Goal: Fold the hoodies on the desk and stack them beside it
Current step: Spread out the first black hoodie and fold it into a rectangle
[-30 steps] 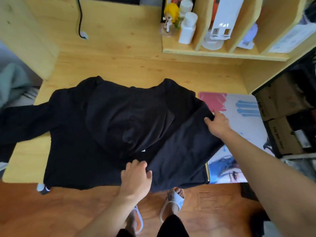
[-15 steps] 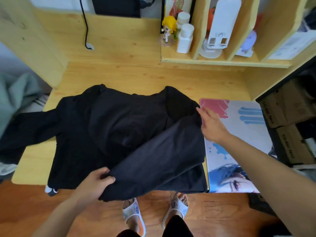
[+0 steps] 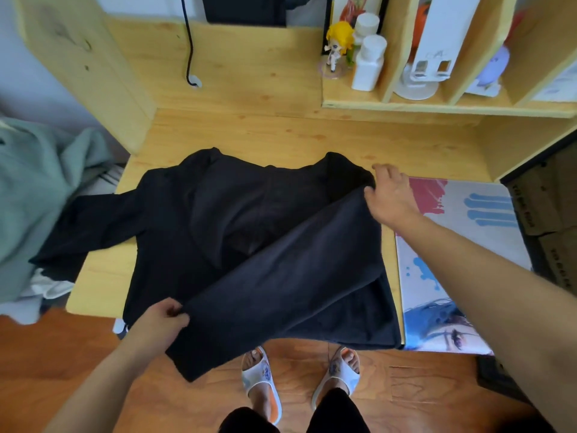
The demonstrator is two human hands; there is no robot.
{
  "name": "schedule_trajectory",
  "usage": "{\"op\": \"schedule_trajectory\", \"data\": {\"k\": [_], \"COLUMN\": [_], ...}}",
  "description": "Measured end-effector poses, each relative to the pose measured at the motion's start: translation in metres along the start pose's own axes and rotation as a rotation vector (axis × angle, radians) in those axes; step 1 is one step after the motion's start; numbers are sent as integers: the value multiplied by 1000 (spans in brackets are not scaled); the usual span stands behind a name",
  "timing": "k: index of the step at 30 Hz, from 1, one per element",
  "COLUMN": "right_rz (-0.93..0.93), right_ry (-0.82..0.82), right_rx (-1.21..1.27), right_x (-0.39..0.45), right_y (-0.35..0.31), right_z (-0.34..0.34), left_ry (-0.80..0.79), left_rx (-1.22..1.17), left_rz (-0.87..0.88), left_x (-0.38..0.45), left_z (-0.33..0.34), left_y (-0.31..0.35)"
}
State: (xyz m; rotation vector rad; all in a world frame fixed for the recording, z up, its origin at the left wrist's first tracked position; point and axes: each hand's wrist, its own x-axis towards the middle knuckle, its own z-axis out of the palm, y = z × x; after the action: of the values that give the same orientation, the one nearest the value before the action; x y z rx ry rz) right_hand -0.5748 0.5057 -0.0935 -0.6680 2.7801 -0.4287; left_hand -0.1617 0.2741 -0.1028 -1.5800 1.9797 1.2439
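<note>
Black hoodie (image 3: pixel 249 245): soft matte fleece, spread flat across pale wooden desk (image 3: pixel 281 132), hood lying over chest, one sleeve trailing off desk's left edge, other sleeve folded diagonally across body as broad flat band. Left hand (image 3: pixel 159 323): grip pinched on cuff end of that band at desk's front edge. Right hand (image 3: pixel 390 198): thumb and fingers grasping shoulder fold. Printed glossy mat (image 3: pixel 468 245) just beside hoodie. Crumpled grey-green fabric (image 3: pixel 37 198) at left
</note>
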Motion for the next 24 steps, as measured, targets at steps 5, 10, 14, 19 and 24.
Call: {"op": "schedule_trajectory", "data": {"k": [5,10,14,19,24], "right_rz": [269,464,427,318,226], "right_ry": [-8,-72,-70,-51,-10], "right_rx": [179,427,403,247,-52], "right_x": [-51,-58,-70,-135,-140], "right_y": [16,29,21,25,33], "right_z": [34,31,31,52,78], "left_ry": [194,353,574,322,331], "left_rx": [221,63,-173,407,455], "left_rz": [0,90,131,23,669], "left_x": [4,-13,-18,8,7], "left_z": [7,15,4,2,62], "left_y": [-2,16,24,16,88]}}
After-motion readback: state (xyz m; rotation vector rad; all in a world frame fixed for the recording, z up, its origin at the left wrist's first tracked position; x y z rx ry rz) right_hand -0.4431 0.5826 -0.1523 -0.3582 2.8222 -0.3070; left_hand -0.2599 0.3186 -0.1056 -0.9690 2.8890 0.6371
